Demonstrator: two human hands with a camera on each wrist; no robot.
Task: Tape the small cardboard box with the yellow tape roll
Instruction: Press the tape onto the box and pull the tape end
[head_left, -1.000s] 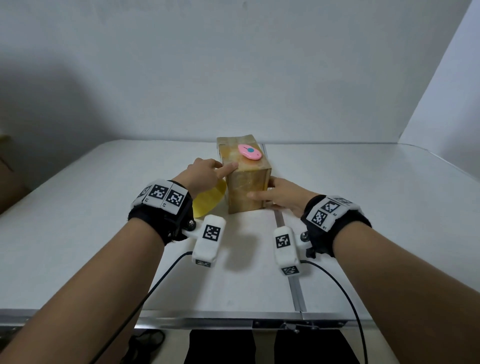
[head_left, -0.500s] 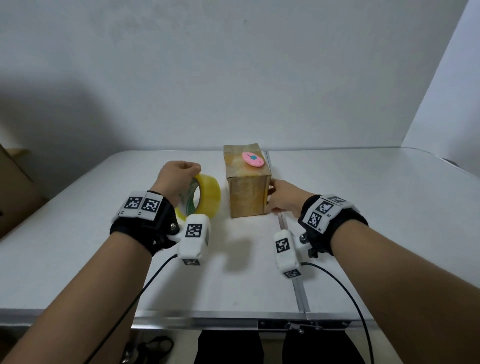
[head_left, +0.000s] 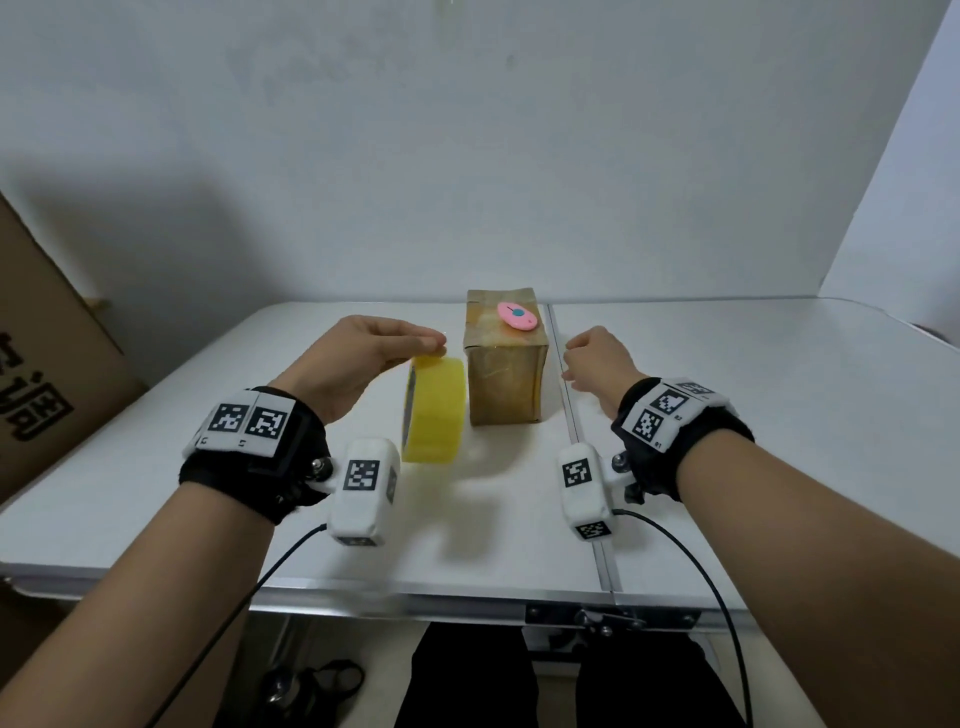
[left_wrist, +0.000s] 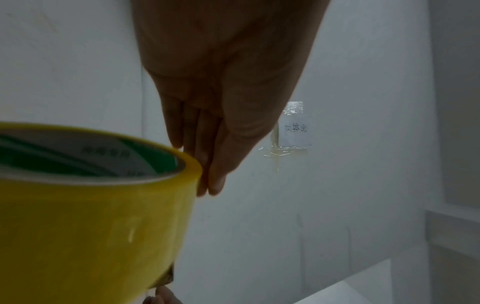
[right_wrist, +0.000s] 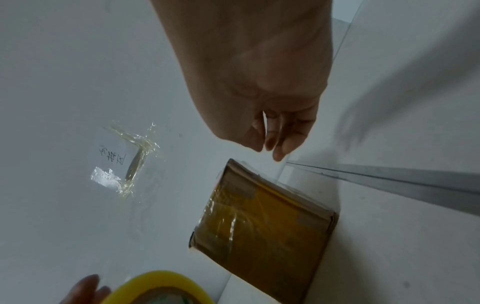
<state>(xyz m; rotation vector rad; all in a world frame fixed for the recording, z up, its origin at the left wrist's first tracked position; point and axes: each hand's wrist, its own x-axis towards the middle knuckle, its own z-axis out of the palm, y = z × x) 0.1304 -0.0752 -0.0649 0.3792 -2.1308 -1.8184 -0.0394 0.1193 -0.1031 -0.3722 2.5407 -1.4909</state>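
Note:
A small brown cardboard box (head_left: 506, 374), glossy with tape, stands upright at the middle of the white table (head_left: 727, 415). On its top lies a pink oval cutter (head_left: 516, 316). Just left of the box the yellow tape roll (head_left: 434, 410) stands on edge. My left hand (head_left: 431, 345) holds it from above, with straight fingers (left_wrist: 200, 164) along its rim and the thumb under it. My right hand (head_left: 569, 358) hovers right of the box with loosely curled fingers (right_wrist: 278, 144), touching nothing. The box's taped side (right_wrist: 259, 222) shows in the right wrist view.
A large cardboard carton (head_left: 41, 374) leans at the far left beside the table. A metal seam (head_left: 576, 441) runs front to back just right of the box. A taped paper note (left_wrist: 294, 131) hangs on the wall behind.
My left hand left the box, took the tape roll and brought it up on edge nearer me. My right hand came off the box's right side.

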